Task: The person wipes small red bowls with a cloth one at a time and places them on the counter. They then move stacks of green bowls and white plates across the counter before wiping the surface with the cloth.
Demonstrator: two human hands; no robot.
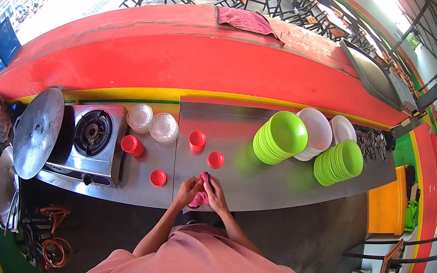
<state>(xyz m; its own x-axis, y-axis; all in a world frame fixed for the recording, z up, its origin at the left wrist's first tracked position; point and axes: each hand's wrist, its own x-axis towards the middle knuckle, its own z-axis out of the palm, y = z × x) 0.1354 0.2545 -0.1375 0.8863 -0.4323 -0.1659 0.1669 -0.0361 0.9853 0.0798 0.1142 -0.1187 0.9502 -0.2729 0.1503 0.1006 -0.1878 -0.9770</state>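
Hanging at the near edge of the steel counter, just below the centre of the frame, a pink cloth is held between the two hands. Its upper part is pinched by the closed fingers of the left hand and the right hand, which are brought close together. A small dark thing is also seen at the right hand, but what it is cannot be told.

Four red cups are set on the counter: one just above the hands, one higher up, and two, and, to the left. Clear plastic containers are placed beside a gas stove at left, and a large wok is tilted up at the stove's left side.

Right of centre, tall stacks of green bowls are lined up near white dishes, with cutlery heaped farther right. At the top, another pink cloth is draped on the red ledge, and a metal tray is laid at upper right.
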